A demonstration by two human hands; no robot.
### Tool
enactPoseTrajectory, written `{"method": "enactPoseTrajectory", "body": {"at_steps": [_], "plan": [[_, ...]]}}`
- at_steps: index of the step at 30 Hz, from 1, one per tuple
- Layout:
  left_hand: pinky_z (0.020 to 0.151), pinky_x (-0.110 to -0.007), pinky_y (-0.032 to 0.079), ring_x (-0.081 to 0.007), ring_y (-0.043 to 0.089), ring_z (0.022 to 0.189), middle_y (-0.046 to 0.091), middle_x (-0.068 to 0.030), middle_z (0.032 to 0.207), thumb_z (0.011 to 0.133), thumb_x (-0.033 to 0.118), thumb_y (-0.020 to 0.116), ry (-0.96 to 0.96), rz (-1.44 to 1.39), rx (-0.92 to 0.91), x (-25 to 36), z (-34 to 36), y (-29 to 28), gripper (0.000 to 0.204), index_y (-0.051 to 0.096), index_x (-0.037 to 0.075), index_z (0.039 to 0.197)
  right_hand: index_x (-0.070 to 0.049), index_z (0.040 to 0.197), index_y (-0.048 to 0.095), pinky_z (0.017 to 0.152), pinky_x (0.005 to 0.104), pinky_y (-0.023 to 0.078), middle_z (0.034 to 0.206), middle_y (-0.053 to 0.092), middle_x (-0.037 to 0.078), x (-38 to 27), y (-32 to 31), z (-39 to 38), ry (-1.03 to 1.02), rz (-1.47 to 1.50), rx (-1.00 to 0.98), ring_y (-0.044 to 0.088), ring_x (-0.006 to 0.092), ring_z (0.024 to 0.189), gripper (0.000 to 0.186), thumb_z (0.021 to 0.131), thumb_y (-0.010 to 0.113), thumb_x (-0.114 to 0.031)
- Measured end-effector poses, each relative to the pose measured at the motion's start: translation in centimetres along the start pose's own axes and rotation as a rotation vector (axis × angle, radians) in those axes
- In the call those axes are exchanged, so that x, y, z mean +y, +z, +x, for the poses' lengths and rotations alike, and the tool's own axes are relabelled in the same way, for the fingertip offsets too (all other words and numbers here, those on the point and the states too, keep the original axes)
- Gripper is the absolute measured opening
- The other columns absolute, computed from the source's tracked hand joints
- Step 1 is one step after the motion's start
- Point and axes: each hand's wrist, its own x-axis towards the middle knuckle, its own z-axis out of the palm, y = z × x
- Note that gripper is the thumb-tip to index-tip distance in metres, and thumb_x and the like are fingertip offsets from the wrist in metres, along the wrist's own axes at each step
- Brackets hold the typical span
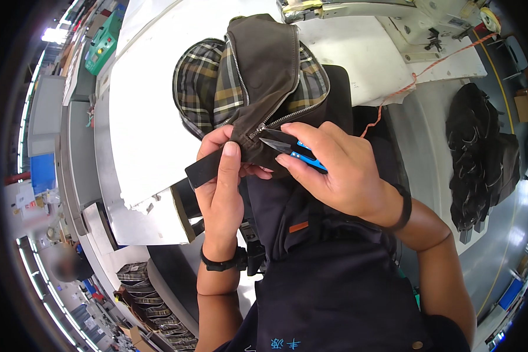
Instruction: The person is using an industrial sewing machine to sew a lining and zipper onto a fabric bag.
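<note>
A dark brown fabric bag with a plaid lining lies in front of me, its metal zippers undone so the lining shows on both sides. My left hand pinches the bag's near end between thumb and fingers, where a short black strap sticks out to the left. Blue-handled thread snips sit between the thumb and fingers of my right hand. Their blades are apart and point at the fabric beside the zipper end, close to my left fingertips.
The white worktable runs under the bag, with sewing machine parts at the far right. An orange cord hangs there. Dark fabric pieces are piled to the right. Plaid pieces lie in a stack at lower left.
</note>
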Motion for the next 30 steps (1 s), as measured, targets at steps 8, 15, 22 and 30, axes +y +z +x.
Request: {"method": "enactPoseTrajectory", "body": {"at_steps": [8, 15, 22, 30], "plan": [[0.069, -0.031, 0.062, -0.0181, 0.072, 0.078, 0.072, -0.0134, 0.103, 0.111, 0.02, 0.052, 0.027, 0.029, 0.011, -0.1, -0.2, 0.1, 0.031, 0.053, -0.004, 0.131, -0.005, 0.112, 0.065, 0.051, 0.031, 0.046, 0.077, 0.055, 0.002, -0.2, 0.3, 0.2, -0.032, -0.118, 0.018, 0.058, 0.0169, 0.06, 0.035, 0.084, 0.084, -0.017], [0.07, -0.031, 0.061, -0.0175, 0.072, 0.078, 0.072, -0.0131, 0.104, 0.111, 0.021, 0.053, 0.025, 0.022, -0.002, -0.1, -0.3, 0.4, 0.032, 0.053, -0.004, 0.131, -0.003, 0.112, 0.064, 0.051, 0.0315, 0.047, 0.077, 0.055, 0.003, 0.0, 0.8, -0.1, -0.026, -0.128, 0.048, 0.06, 0.0189, 0.061, 0.036, 0.085, 0.083, -0.017], [0.07, -0.031, 0.062, -0.0165, 0.072, 0.08, 0.071, -0.0134, 0.105, 0.111, 0.02, 0.051, 0.185, 0.232, -0.023, -0.9, -0.4, 0.6, 0.03, 0.055, -0.005, 0.129, -0.003, 0.109, 0.062, 0.05, 0.0305, 0.047, 0.077, 0.053, 0.003, -0.3, 0.9, -0.2, -0.044, -0.21, 0.058, 0.058, 0.0178, 0.06, 0.033, 0.087, 0.081, -0.019], [0.068, -0.028, 0.061, -0.0138, 0.071, 0.08, 0.072, -0.0121, 0.102, 0.111, 0.019, 0.051, 0.232, 0.306, 0.021, -1.2, -0.6, 0.9, 0.03, 0.054, -0.006, 0.127, -0.004, 0.109, 0.063, 0.051, 0.0283, 0.045, 0.076, 0.049, 0.002, 0.2, 1.3, -0.6, -0.135, -0.334, 0.101, 0.053, 0.0149, 0.059, 0.031, 0.089, 0.079, -0.02]]}}
